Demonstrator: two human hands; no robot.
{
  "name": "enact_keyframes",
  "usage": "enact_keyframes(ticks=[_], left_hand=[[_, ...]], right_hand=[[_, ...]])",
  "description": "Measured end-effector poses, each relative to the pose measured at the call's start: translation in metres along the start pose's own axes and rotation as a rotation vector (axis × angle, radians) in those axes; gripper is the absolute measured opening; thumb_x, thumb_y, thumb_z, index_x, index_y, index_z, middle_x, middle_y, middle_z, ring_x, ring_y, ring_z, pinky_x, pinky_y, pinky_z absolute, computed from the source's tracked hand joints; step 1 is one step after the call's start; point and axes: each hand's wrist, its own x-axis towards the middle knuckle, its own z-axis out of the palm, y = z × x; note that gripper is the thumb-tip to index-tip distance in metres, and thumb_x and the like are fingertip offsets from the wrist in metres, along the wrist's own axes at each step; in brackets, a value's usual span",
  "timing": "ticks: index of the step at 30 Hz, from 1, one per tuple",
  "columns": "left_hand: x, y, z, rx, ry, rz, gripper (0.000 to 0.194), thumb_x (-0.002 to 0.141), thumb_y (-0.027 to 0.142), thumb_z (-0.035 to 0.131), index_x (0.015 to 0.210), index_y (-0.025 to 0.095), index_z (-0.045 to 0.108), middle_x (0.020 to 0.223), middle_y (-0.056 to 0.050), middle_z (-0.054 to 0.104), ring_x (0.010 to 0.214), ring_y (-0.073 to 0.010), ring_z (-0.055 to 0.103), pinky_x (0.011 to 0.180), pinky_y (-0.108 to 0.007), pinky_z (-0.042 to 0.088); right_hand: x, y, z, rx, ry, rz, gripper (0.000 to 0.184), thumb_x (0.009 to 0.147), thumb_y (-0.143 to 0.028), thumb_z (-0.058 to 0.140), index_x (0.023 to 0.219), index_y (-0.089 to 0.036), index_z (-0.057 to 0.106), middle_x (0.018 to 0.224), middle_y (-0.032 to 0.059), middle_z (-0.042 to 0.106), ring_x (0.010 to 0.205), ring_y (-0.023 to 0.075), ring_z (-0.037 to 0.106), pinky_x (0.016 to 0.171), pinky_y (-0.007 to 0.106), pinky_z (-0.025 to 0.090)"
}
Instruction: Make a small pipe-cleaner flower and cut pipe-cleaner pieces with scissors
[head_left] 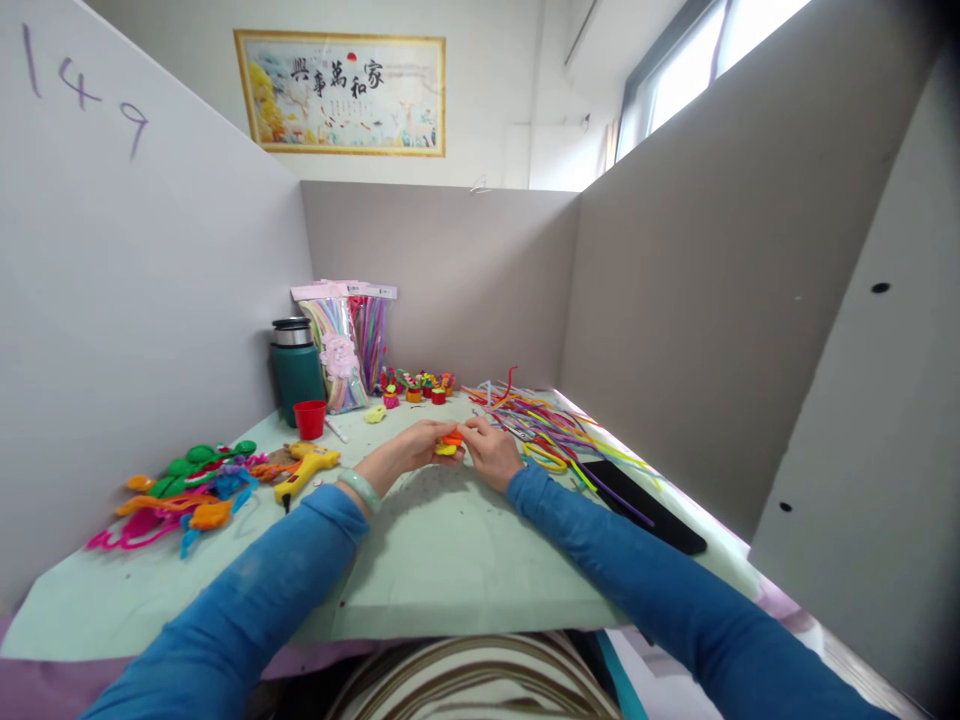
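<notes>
At the middle of the table (480, 580), holding one orange-and-yellow piece (449, 441) between left hand (416, 447) and right hand (491, 452). Both drawn close together and closed on it, the left around its near left side, the right with fingertips pinched at its right edge.

Counting one bracelet (360, 491) on the left wrist, one glue gun (306, 472) lying to the left, and one flask (297, 375) standing upright farther off, just beside one red cup (310, 420). Also one yellow lump (375, 414) on the far side, one pen (337, 430) near the cup, and one black board (652, 508) at the right, partly under loose strips. Too overlapped to count: strips (540, 415) at far right, shaped pieces (199, 490) heaped at left.

Leaning near the far left corner, two clear bags, the front bag (337, 350) filled with pale strips, the rear bag (373, 325) with purple and red ones. At the far side, at least three small pots (414, 394), topped or backed by bright shapes too small to make out. Cannot see into the cup or flask. Much of the held piece hidden by fingers; sleeves cut off at the bottom edge.
</notes>
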Motion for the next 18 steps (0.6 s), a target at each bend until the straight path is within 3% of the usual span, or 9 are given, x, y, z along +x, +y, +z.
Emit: enact_keyframes(ticks=[4,8,12,18], left_hand=[[0.003,-0.001,-0.004,0.023,-0.011,-0.015,0.025,0.085,0.021,0.051,0.107,0.010,0.058,0.078,-0.010,0.068,0.062,-0.0185,0.065,0.063,-0.033,0.054],[0.003,-0.001,-0.003,0.160,-0.025,-0.026,0.036,0.080,0.023,0.059,0.114,0.012,0.056,0.083,-0.011,0.068,0.064,-0.0203,0.066,0.061,-0.034,0.053],[0.003,-0.003,0.001,0.343,-0.001,0.028,0.053,0.079,0.026,0.062,0.129,0.017,0.047,0.091,-0.009,0.067,0.067,-0.0178,0.066,0.061,-0.029,0.052],[0.013,-0.014,-0.003,0.616,0.033,0.180,0.080,0.079,0.030,0.063,0.145,0.016,0.020,0.077,-0.002,0.061,0.059,-0.0115,0.059,0.055,-0.023,0.047]], right_hand=[[0.001,0.003,0.003,0.194,0.058,0.043,0.030,0.091,-0.026,0.045,0.112,-0.020,0.066,0.104,0.0092,0.059,0.088,0.0169,0.058,0.080,0.029,0.047],[0.005,0.010,0.007,0.523,0.059,0.232,0.027,0.089,-0.033,0.048,0.101,-0.018,0.068,0.094,0.0066,0.061,0.067,0.0126,0.059,0.067,0.029,0.051],[0.006,0.016,0.009,0.750,-0.034,0.448,0.039,0.081,-0.042,0.057,0.112,-0.018,0.061,0.090,0.0058,0.063,0.061,0.0132,0.060,0.046,0.023,0.046],[0.003,0.022,0.011,0.799,-0.243,0.417,0.041,0.080,-0.045,0.058,0.111,-0.018,0.060,0.083,0.0050,0.064,0.064,0.0141,0.059,0.042,0.020,0.043]])
